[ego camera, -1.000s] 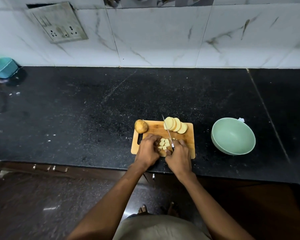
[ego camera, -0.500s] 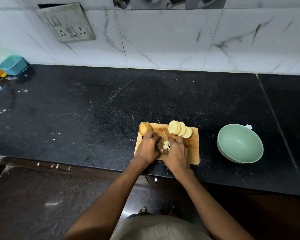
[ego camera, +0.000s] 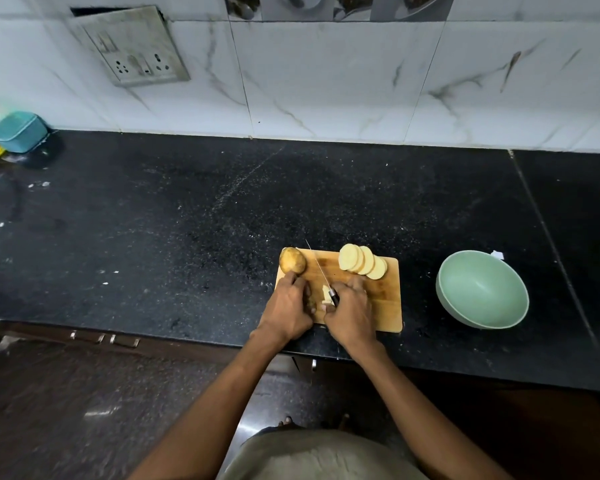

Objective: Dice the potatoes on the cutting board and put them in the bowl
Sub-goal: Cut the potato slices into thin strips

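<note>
A wooden cutting board [ego camera: 387, 306] lies near the counter's front edge. On its far left corner sits a whole unpeeled potato [ego camera: 292, 260]; a row of round potato slices [ego camera: 361, 262] lies along its far edge. My right hand [ego camera: 350, 311] grips the knife [ego camera: 318, 266] by its dark handle, blade pointing away and to the left. My left hand [ego camera: 286, 306] curls around the diced potato pieces [ego camera: 325, 293], of which only a pale bit shows between the hands. The pale green bowl [ego camera: 482, 289] stands empty to the right of the board.
The black stone counter [ego camera: 187, 237] stretches left and behind the board. A teal container [ego camera: 16, 131] sits at the far left by the tiled wall, with a socket plate [ego camera: 136, 46] above. A small white scrap [ego camera: 497, 254] lies behind the bowl.
My hands have drawn together over the diced pieces, hiding most of them. The knife blade has swung to point further left, toward the whole potato.
</note>
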